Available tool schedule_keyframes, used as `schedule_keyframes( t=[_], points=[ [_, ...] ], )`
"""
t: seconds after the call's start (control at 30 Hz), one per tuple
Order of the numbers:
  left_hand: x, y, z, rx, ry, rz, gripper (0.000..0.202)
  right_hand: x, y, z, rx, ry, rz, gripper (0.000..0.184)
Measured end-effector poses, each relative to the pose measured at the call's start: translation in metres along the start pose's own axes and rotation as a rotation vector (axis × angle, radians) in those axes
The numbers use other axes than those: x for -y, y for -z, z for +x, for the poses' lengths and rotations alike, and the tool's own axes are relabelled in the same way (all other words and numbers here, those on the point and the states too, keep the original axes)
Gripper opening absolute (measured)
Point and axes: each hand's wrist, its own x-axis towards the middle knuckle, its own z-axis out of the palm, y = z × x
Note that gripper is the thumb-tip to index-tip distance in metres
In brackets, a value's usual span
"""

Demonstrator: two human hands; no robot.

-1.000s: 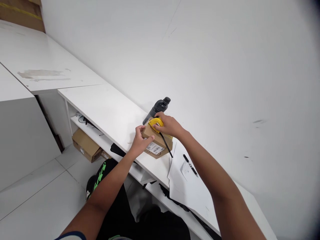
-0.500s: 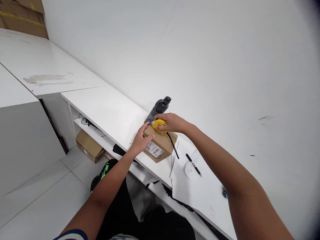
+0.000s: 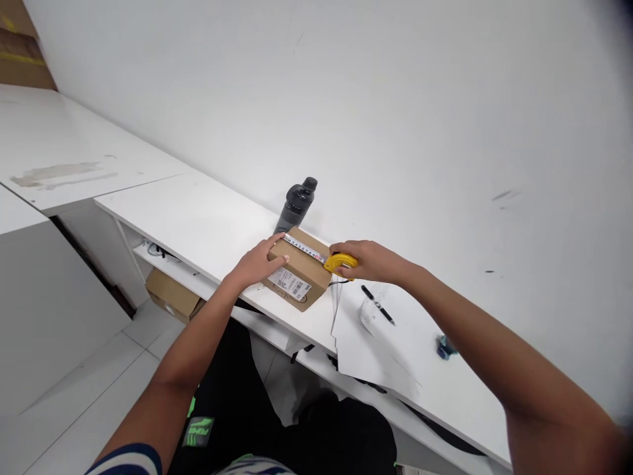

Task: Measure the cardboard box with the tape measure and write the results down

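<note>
A small cardboard box (image 3: 302, 272) with a white shipping label on its front side lies on the white desk (image 3: 208, 221). My left hand (image 3: 260, 260) rests on the box's left end, its thumb pinning the tip of a measuring tape blade. My right hand (image 3: 368, 259) grips the yellow tape measure (image 3: 340, 263) at the box's right end. The blade stretches across the box top between the two hands.
A dark water bottle (image 3: 295, 204) stands behind the box near the wall. White paper sheets (image 3: 376, 343) and a black pen (image 3: 378, 305) lie to the right, with a small blue object (image 3: 444, 346) further right. Another cardboard box (image 3: 171, 294) sits on the floor under the desk.
My right hand has pulled the yellow tape measure from the box's left part to its right end, drawing the blade out across the top. My left hand stayed at the left end.
</note>
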Motion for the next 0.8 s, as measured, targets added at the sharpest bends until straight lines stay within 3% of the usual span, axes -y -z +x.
schedule_keyframes(
  t=[0.27, 0.47, 0.8],
  points=[
    [-0.012, -0.003, -0.001, -0.029, 0.022, -0.095, 0.065, -0.01, -0.005, -0.02, -0.04, -0.051, 0.008, 0.036],
    [-0.017, 0.0, -0.003, 0.047, 0.128, -0.129, 0.069, -0.012, -0.01, -0.034, -0.039, -0.082, 0.05, 0.034],
    [-0.019, -0.006, -0.002, 0.052, 0.111, -0.212, 0.072, -0.01, -0.021, -0.057, -0.079, -0.137, 0.007, 0.041]
  ],
)
